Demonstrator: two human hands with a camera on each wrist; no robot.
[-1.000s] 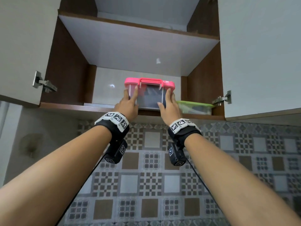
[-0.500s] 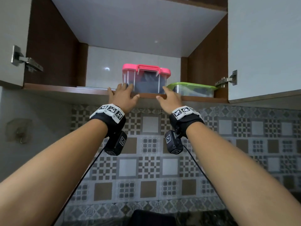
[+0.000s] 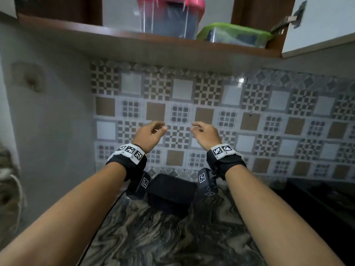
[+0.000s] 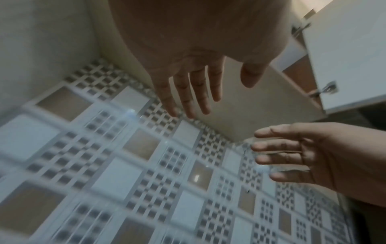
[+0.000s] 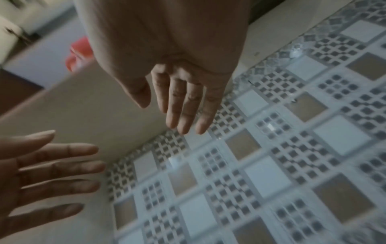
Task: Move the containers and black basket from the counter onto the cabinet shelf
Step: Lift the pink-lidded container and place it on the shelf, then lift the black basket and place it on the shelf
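Both hands are seen empty here: the left hand (image 3: 148, 132) and right hand (image 3: 206, 132) are held apart mid-frame in front of the tiled wall (image 3: 249, 116), fingers loosely spread, nothing gripped. That's confirmed in both wrist views, where only bare fingers (image 4: 188, 97) and blurred tile are shown.

The pink box (image 3: 169, 16) and the green box (image 3: 235, 34) are already parked on the shelf (image 3: 115, 35) at the top of the frame, just beside each other. The basket (image 3: 172, 192) is left on the tabletop (image 3: 172, 237), lower centre, between the two wrists.

What could go wrong, as a guess:

- The pink box looks to be set close to the shelf's front edge. If it gets bumped while the basket is being lifted past, it could be knocked off.
- Free shelf space is only seen to the left of the pink box. If the basket is aimed centre or right, the boxes get shoved or it won't fit.
- The basket is partly hidden by the wrist cameras, so its rim can't be judged well. A one-sided grab could let it tip on the way up.
- The shelf is overhead, so the basket could be clipped on the shelf's lip if it isn't raised high enough.
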